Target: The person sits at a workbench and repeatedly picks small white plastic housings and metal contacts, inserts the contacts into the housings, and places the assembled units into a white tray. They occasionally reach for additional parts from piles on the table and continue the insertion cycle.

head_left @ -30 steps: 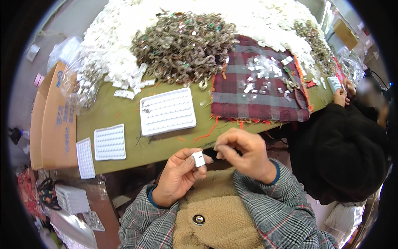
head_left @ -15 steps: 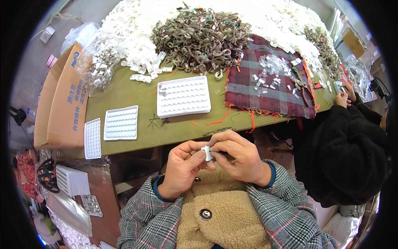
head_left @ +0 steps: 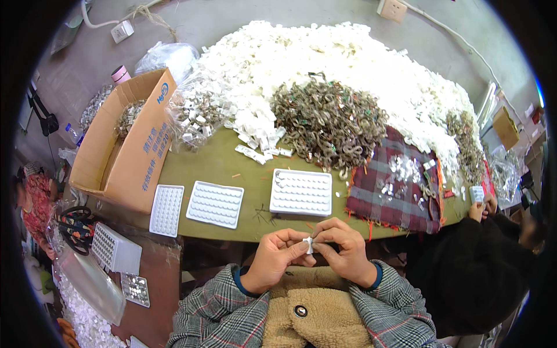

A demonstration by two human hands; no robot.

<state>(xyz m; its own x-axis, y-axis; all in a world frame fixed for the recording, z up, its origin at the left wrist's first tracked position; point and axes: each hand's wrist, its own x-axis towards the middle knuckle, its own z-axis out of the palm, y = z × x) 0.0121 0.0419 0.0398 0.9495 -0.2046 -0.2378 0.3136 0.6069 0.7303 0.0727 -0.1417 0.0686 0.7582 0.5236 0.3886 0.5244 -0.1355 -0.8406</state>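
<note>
Between my two hands, just off the table's near edge, is a small white plastic piece (head_left: 308, 246). My left hand (head_left: 275, 259) pinches it from the left with thumb and fingers. The fingers of my right hand (head_left: 343, 250) close on its right side; the fingertips hide part of it. Straight beyond my hands a white tray (head_left: 301, 194) with rows of pockets lies on the green table (head_left: 255, 227), with a few small parts in its far left corner. To the left are a second white tray (head_left: 215, 204) and a narrower third tray (head_left: 166, 211).
A grey-brown heap of looped strips (head_left: 328, 119) lies before a large pile of white pieces (head_left: 313, 52). Small clear pieces rest on a plaid cloth (head_left: 386, 194). A cardboard box (head_left: 154, 145) stands left, stacked trays (head_left: 120, 248) below it. At right, a co-worker's hand (head_left: 477, 210) holds a tray.
The view has tilted up and shifted left, so the wall and more of the white pile show. My hands keep their grip on the white piece, which has turned slightly.
</note>
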